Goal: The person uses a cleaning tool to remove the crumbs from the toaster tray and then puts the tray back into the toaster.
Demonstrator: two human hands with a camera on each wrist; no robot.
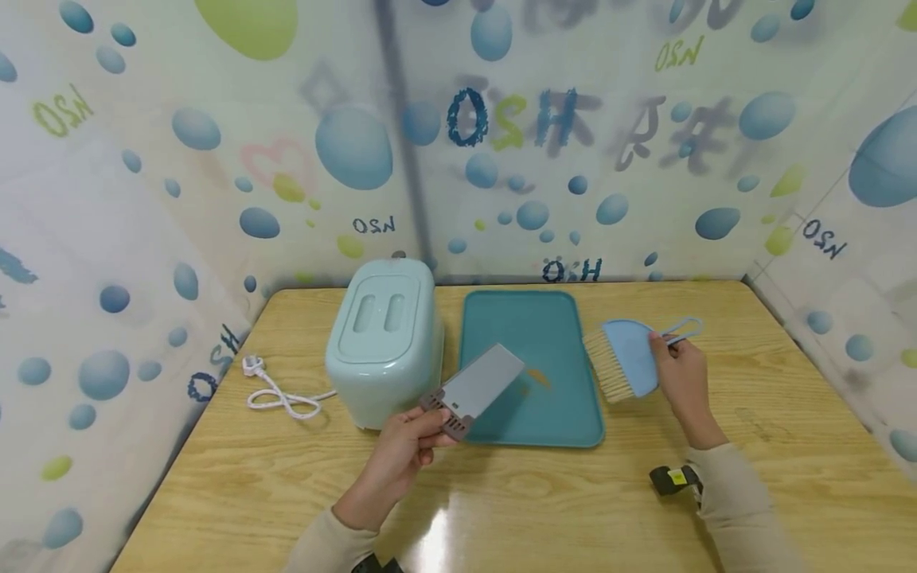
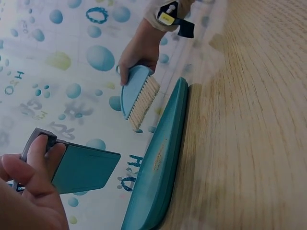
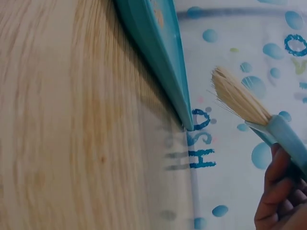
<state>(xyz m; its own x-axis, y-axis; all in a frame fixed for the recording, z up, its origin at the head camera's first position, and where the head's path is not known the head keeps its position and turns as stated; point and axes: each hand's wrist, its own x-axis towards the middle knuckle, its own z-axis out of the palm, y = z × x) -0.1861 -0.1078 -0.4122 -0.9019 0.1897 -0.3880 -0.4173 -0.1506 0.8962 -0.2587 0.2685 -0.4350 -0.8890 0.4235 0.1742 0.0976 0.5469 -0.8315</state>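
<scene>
My left hand pinches the brown vented end of a toaster crumb tray, its flat grey plate tilted over the teal serving tray. Brown crumbs lie on the serving tray, and they show in the left wrist view too. At the right, my right hand grips a small light-blue hand brush by its looped handle end. The brush's pale bristles point toward the serving tray, held up beside its right edge. Left of the serving tray stands a pale mint toaster with a lid on top.
A white power cord with its plug lies looped on the wooden table, left of the toaster. Behind the table hangs a patterned curtain with blue dots. Each wrist wears a black strap mount.
</scene>
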